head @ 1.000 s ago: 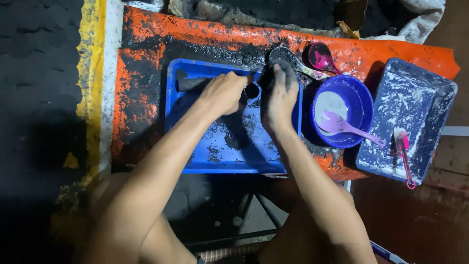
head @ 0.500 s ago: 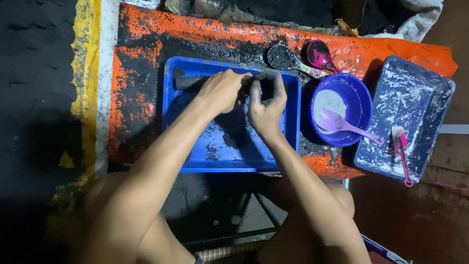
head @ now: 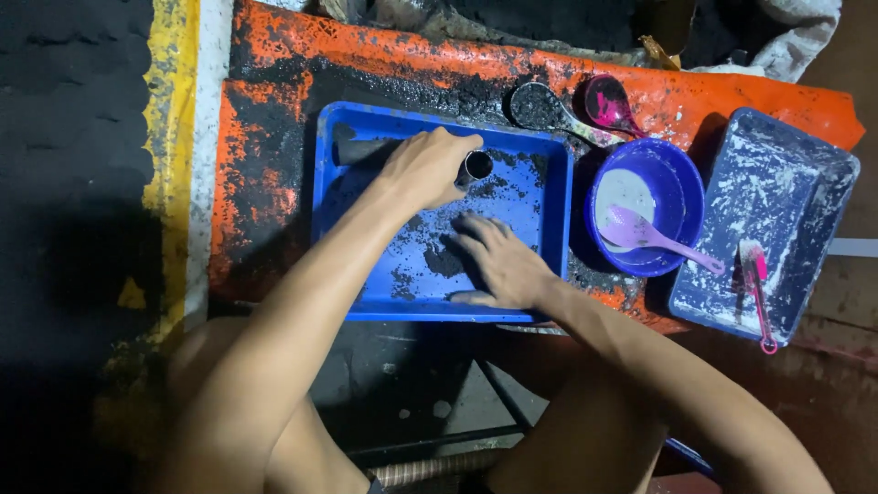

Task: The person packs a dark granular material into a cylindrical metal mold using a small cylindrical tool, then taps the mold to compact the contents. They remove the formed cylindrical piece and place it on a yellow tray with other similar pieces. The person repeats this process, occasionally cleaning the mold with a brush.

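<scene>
Left hand: my left hand (head: 425, 169) is closed around a dark tube (head: 366, 151), fingers wrapped over its right end. I hold it lying level over the upper part of the blue tray (head: 322, 229).
Tube position: the tube runs left to right along the tray's far wall. Its open round mouth (head: 476, 166) shows just past my fingertips, facing right. The left end projects from under my palm toward the tray's upper left corner.
Right hand: my right hand (head: 498, 265) lies flat and spread, palm down, on the tray floor. It holds nothing. The fingers point up and left, and the fingertips touch a patch of black powder (head: 444, 261).
Hand spacing: the right hand sits nearer to me than the tube mouth, apart from it.
Tray: rectangular, blue, floor dusted with black powder, thickest near the middle and along the far wall.
Support surface: the tray rests on an orange sheet (head: 265, 128) heavily smeared with black.
Spoons: a powder-loaded spoon (head: 540, 105) and a pink spoon (head: 608, 101) lie on the sheet just beyond the tray's upper right corner.
Bowl: a round blue bowl (head: 681, 183) stands just right of the tray. It holds white paste and a lilac spoon (head: 645, 233).
Outer tray: a second blue tray (head: 777, 183), smeared white, lies right of the bowl, with a pink brush (head: 757, 284) in it.
</scene>
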